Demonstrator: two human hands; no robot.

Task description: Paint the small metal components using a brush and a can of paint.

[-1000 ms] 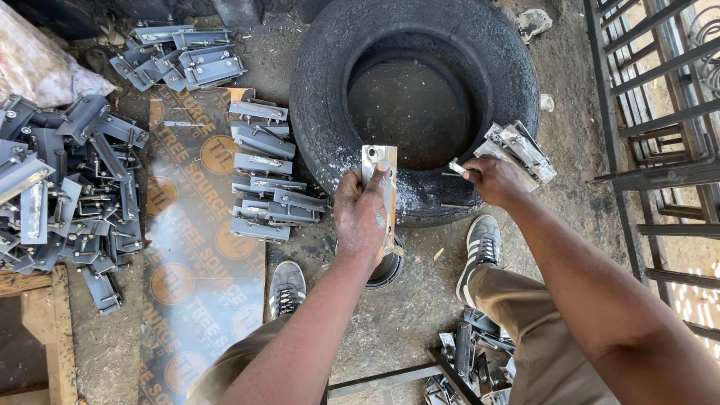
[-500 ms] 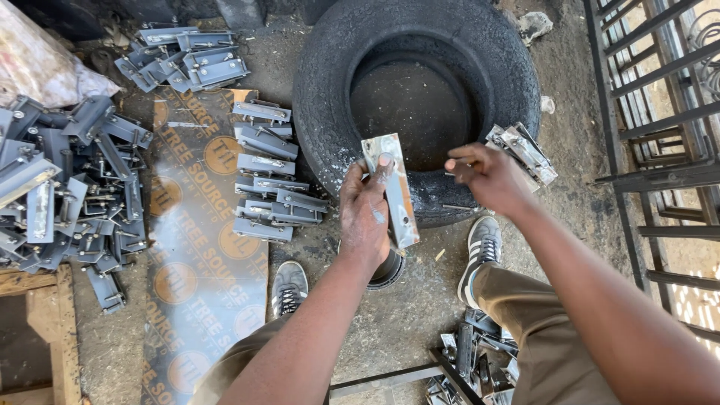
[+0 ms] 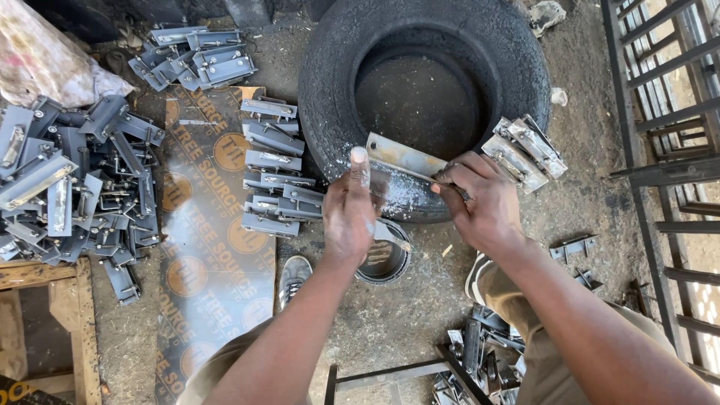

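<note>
There is one view only, from a camera on the person's head. It looks steeply down, at arm's length, on the left hand (image 3: 351, 214) and the right hand (image 3: 484, 199), which are above the black rubber tyre (image 3: 330, 112) on the dirt floor (image 3: 592, 202).

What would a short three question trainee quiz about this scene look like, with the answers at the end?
1. True or false: the metal plate lies across the tyre.
2. Which hand steadies the plate with its thumb up? A) left hand B) right hand
3. Where is the stack of grey brackets nearest the right hand: on the tyre's rim or on the printed board?

Key: 1 true. 2 A. 3 on the tyre's rim.
</note>
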